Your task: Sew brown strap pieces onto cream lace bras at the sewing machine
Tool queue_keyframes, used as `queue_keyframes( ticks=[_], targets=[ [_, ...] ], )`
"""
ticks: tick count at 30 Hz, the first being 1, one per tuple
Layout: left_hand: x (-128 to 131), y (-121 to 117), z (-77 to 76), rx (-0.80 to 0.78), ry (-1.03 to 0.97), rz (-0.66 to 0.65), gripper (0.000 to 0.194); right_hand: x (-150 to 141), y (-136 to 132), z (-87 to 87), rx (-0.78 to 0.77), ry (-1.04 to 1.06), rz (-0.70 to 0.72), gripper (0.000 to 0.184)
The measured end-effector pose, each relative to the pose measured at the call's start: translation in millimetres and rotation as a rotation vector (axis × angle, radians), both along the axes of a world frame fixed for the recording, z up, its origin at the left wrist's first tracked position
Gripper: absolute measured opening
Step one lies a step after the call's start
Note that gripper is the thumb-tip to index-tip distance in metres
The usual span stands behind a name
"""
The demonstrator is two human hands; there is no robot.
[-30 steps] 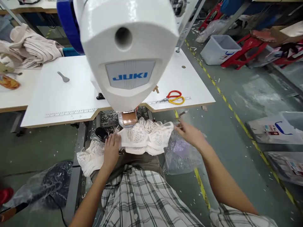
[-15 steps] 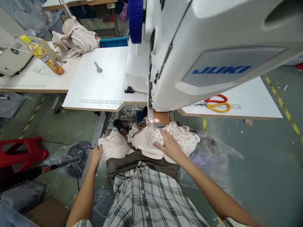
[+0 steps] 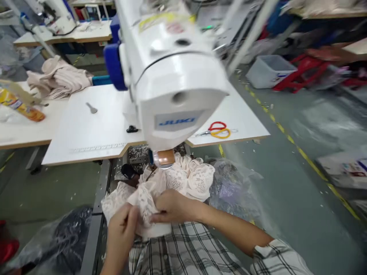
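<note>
Cream lace bra (image 3: 146, 202): low in front of the person's waist, between both hands and nearer than the sewing machine; folded and crumpled. Its lace cup faces up, its plain edge lies toward the shirt, running roughly left to right; folds hide the full long axis.
Left hand (image 3: 122, 227): thumb and fingers pinch the bra's left side, somewhat blurred.
Right hand (image 3: 173, 206): fingers curled, thumb pressing the cloth from the right.
Check shirt (image 3: 189, 248): just below the bra.
Other bras (image 3: 199, 181): bunched beyond the hands, below the machine's lower end.
Plastic bag (image 3: 232, 191): clear, right of these bras.
Sewing machine (image 3: 180, 80): white, blue "JUKI" on a grey plate; yellow sticker on top too blurred to read.
Scissors (image 3: 219, 131): red and yellow handles, lying on the white tabletop (image 3: 83, 114).
Printed ruler (image 3: 97, 148): along the tabletop's near edge, figures unreadable.
Bottle (image 3: 21, 105): yellow and orange, far left, lettering smeared.
Plastic tub (image 3: 265, 74): far right, on the floor.
</note>
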State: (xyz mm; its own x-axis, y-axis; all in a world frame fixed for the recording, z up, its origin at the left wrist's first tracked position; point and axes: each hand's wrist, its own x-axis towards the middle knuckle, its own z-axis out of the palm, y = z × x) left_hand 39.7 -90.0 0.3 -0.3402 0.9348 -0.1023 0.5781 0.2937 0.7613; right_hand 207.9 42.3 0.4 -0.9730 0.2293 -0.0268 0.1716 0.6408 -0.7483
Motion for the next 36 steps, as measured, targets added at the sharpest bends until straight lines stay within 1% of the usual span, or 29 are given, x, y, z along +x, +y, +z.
queue_keyframes(
  ticks=[1, 2, 3, 5, 6, 7, 8, 9, 10, 11, 12, 13, 14, 16, 17, 19, 21, 23, 26, 29, 33, 36],
  targets=[
    [2, 12, 3.0, 0.024, -0.131, -0.001, 0.027, 12, 3, 17.3, -0.032, 0.033, -0.018, 0.047],
    [5, 25, 5.3, -0.002, -0.275, -0.03, 0.024, 27, 5, 36.8, -0.081, 0.063, -0.051, 0.045],
    [11, 37, 7.3, -0.065, -0.436, -0.088, 0.028, 43, 7, 57.1, -0.142, 0.081, -0.086, 0.041],
    [30, 60, 11.1, -0.23, -0.768, -0.227, 0.035, 75, 12, 94.0, -0.279, 0.049, -0.132, 0.036],
    [41, 69, 12.9, -0.273, -0.899, -0.256, 0.036, 89, 17, 107.4, -0.342, 0.02, -0.104, 0.033],
    [51, 77, 14.3, -0.269, -0.98, -0.252, 0.035, 102, 25, 115.6, -0.393, -0.014, -0.043, 0.032],
    [61, 84, 15.2, -0.227, -1.011, -0.223, 0.032, 112, 37, 118.0, -0.418, -0.05, 0.014, 0.032],
    [69, 90, 15.4, -0.169, -1.001, -0.192, 0.029, 119, 53, 114.6, -0.404, -0.084, 0.029, 0.031],
    [75, 95, 14.8, -0.116, -0.962, -0.168, 0.025, 123, 74, 106.1, -0.333, -0.113, -0.046, 0.031],
    [81, 100, 13.5, -0.084, -0.905, -0.167, 0.023, 124, 98, 93.8, -0.188, -0.134, -0.271, 0.03],
    [85, 104, 11.6, -0.073, -0.836, -0.186, 0.023, 123, 125, 79.2, 0.021, -0.165, -0.568, 0.025],
    [89, 107, 9.4, -0.075, -0.762, -0.219, 0.025, 119, 154, 63.9, 0.217, -0.219, -0.866, 0.024],
    [93, 109, 6.9, -0.079, -0.685, -0.258, 0.029, 114, 184, 49.2, 0.284, -0.238, -1.004, 0.028],
    [99, 109, 2.3, -0.074, -0.545, -0.312, 0.033, 102, 239, 25.5, 0.314, -0.256, -1.126, 0.037],
    [102, 107, 0.3, -0.067, -0.503, -0.325, 0.034, 95, 263, 17.2, 0.313, -0.262, -1.166, 0.041],
    [107, 104, -2.5, -0.066, -0.47, -0.321, 0.036, 81, 301, 7.1, 0.298, -0.263, -1.226, 0.048],
    [110, 100, -4.3, -0.061, -0.452, -0.296, 0.037, 68, 328, 3.3, 0.277, -0.254, -1.283, 0.05],
    [113, 99, -5.8, -0.023, -0.417, -0.267, 0.038, 55, 348, 2.3, 0.256, -0.238, -1.333, 0.049],
    [115, 99, -8.2, 0.069, -0.324, -0.235, 0.037, 40, 369, 0.7, 0.217, -0.214, -1.377, 0.042],
    [113, 101, -10.8, 0.132, -0.223, -0.189, 0.035, 31, 382, -3.4, 0.148, -0.221, -1.409, 0.04],
    [111, 101, -13.7, 0.155, -0.182, -0.194, 0.035, 30, 394, -9.2, 0.072, -0.228, -1.462, 0.046],
    [110, 99, -14.9, 0.164, -0.138, -0.164, 0.034, 31, 401, -10.8, 0.054, -0.213, -1.454, 0.038]
  ],
)
